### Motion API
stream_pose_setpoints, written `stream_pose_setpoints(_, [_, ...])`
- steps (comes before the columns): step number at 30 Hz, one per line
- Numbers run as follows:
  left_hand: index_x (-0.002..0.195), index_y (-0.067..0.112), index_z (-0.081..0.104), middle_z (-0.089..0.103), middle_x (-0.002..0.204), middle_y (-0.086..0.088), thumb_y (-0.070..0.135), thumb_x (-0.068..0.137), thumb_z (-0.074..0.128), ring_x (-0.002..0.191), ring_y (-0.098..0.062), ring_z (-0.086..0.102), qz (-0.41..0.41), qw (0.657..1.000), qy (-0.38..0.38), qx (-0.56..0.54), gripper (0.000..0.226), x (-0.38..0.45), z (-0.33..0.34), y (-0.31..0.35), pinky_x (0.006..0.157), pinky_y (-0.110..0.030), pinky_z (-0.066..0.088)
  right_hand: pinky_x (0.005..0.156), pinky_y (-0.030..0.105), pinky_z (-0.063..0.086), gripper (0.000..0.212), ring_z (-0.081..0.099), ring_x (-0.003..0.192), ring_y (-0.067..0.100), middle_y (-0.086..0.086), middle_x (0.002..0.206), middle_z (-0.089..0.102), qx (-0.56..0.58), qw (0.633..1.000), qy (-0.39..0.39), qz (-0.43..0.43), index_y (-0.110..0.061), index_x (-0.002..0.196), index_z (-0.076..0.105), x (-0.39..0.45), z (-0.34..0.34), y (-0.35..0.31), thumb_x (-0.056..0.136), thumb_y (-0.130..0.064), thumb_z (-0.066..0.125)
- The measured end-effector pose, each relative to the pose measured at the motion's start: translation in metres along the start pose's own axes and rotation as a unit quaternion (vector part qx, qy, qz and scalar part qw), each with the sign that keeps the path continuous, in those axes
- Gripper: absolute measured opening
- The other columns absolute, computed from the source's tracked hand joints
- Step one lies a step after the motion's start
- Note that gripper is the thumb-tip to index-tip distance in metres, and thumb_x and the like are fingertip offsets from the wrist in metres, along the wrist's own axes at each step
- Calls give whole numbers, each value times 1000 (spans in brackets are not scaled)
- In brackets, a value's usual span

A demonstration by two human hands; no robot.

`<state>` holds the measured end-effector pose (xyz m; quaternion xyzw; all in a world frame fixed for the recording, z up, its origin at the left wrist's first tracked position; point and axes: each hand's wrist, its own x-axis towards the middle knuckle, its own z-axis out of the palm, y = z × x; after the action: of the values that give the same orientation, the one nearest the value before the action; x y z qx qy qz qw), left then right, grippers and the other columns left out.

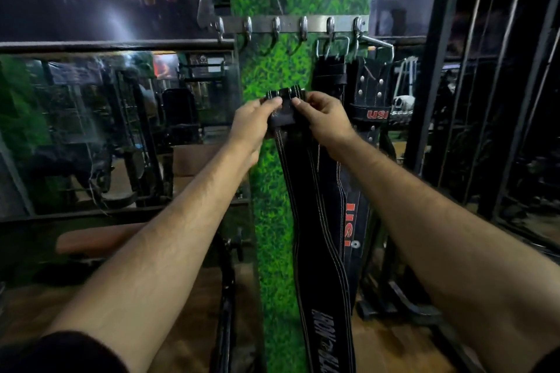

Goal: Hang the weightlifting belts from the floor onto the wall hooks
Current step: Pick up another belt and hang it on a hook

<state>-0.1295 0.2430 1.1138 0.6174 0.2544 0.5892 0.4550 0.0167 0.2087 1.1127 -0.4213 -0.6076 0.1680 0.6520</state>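
- Our left hand (253, 123) and right hand (322, 121) each have their fingers closed on the buckle end of a black belt (306, 191), held up before the green pillar (272, 221).
- The belt hangs down from our hands, below the hook rail (291, 24), touching no hook.
- Two more belts (351, 82) hang by their buckles from the rail's rightmost hooks, just beside our right hand.

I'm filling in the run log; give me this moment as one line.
stage: pre-hang | left hand + right hand: gripping black belt at top end | hook rail: four left hooks free, two right hold belts
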Motion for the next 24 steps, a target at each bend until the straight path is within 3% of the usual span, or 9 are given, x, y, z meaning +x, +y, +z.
stream_pose_setpoints(3, [84,23,65,73,81,6,12,100,59,75,-7,68,29,999,-13,4,20,10,1,-6,69,-25,55,61,32,47,26,55,63,9,-7,71,60,-85,995,59,5,-23,75,56,13,4,11,91,-38,71])
stream_pose_setpoints(6, [87,22,64,73,85,5,11,101,56,80,-8,69,50,998,-28,9,19,21,1,-7,76,-25,55,78,36,57,51,69,94,19,3,106,70,-47,994,82,46,-22,108,63,23,8,12,76,-59,75])
stream_pose_setpoints(9, [93,19,66,72,92,-2,14,102,55,83,-11,68,69,996,-51,28,15,32,4,-4,77,-28,56,86,38,57,44,70,98,22,14,112,73,-7,997,72,33,-6,122,63,34,12,10,89,-34,73])
stream_pose_setpoints(11, [94,20,64,71,92,2,17,103,54,78,-1,67,79,995,-33,56,14,39,6,-3,73,-20,54,84,38,59,38,69,92,22,15,106,72,24,993,108,37,-7,121,62,44,17,8,88,-22,75])
stream_pose_setpoints(13, [90,23,63,68,86,8,24,104,54,71,6,64,84,993,-10,80,16,49,5,-3,70,-17,52,81,39,59,37,68,85,20,12,97,69,40,990,125,42,-6,116,64,55,21,8,85,-21,78])
stream_pose_setpoints(16, [85,14,64,71,85,-4,48,97,55,81,-18,68,81,990,16,111,37,68,4,3,78,-40,56,64,36,57,14,62,70,17,9,81,68,18,992,123,36,-13,89,68,68,20,7,84,-19,79])
stream_pose_setpoints(19, [90,21,68,71,84,1,41,100,55,84,-21,69,87,983,22,157,27,82,5,13,73,-30,53,61,37,55,17,61,68,17,19,90,70,-67,988,142,-2,-23,80,67,86,16,10,76,-34,79])
stream_pose_setpoints(22, [88,18,72,72,83,2,40,101,55,74,-15,66,112,974,36,192,30,98,8,21,65,-29,49,71,35,54,13,63,75,18,11,86,70,-17,993,116,-14,-19,81,65,96,13,7,88,-15,75])
stream_pose_setpoints(24, [81,16,70,72,82,-1,43,100,55,72,-16,66,113,974,28,193,36,107,8,28,67,-30,50,68,33,52,15,61,70,17,7,77,67,42,993,109,-10,-14,81,63,102,12,5,93,-9,70])
